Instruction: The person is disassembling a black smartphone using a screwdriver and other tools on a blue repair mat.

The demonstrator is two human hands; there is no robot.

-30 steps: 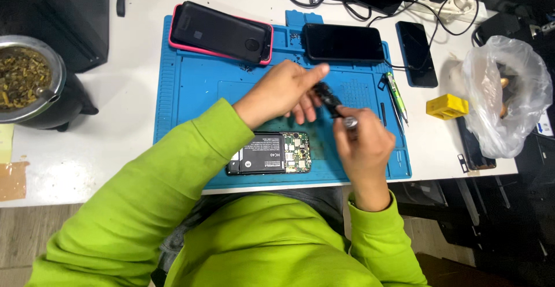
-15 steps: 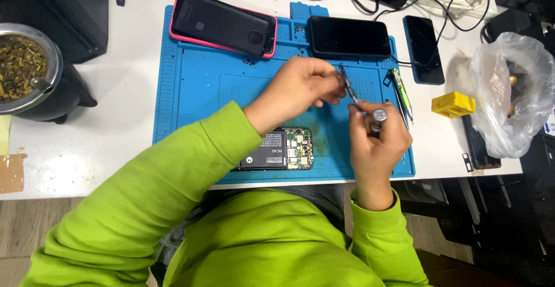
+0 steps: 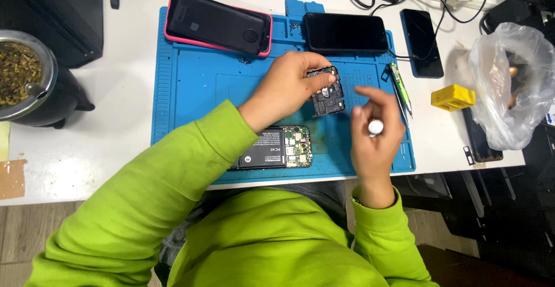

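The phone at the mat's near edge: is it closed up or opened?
Opened: the phone lies on the blue mat with battery and green circuit board exposed, no back cover.

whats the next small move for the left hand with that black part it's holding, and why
Probably set the small black plastic phone part down on a bare patch of the blue repair mat. The left hand holds it above the mat, apart from the opened phone, while the right hand grips a silver-capped tool.

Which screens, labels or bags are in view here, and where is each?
Phone: top of the blue mat, dark blank screen.
Smaller phone: right of the mat, dark screen.
Battery label: on the opened phone at the mat's near edge, black with white print.
Plastic bag: far right, clear, crumpled.
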